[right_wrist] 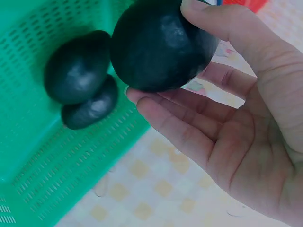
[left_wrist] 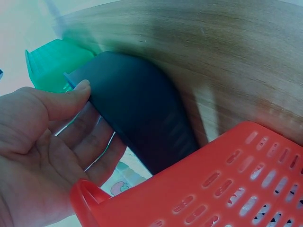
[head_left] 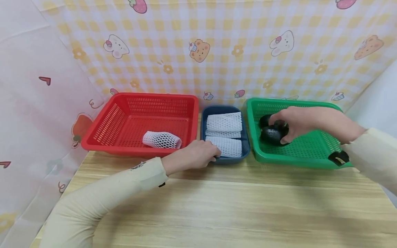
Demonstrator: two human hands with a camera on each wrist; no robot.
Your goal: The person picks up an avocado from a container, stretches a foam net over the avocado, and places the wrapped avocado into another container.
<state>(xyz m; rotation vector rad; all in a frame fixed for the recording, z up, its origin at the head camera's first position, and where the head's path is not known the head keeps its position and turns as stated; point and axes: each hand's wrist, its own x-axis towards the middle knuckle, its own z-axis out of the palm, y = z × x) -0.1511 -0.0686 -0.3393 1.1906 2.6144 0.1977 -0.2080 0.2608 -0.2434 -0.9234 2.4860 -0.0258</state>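
Note:
My right hand (head_left: 294, 120) reaches into the green basket (head_left: 316, 151) and grips a dark avocado (right_wrist: 161, 45) between thumb and fingers. Two more dark avocados (right_wrist: 78, 71) lie against each other in the basket, shown in the right wrist view. My left hand (head_left: 198, 154) is at the left front corner of the blue bin (head_left: 224, 160), thumb at the rim and fingers reaching over it. Inside that bin lie white foam net sleeves (head_left: 226, 146), close to the left fingertips. The bin wall hides those fingertips in the left wrist view, so I cannot tell what they hold.
A red basket (head_left: 102, 148) stands left of the blue bin, with one stretched foam net sleeve (head_left: 161, 139) inside. The wooden table (head_left: 235, 206) extends in front of the containers. A checked cloth (head_left: 217, 31) hangs behind them.

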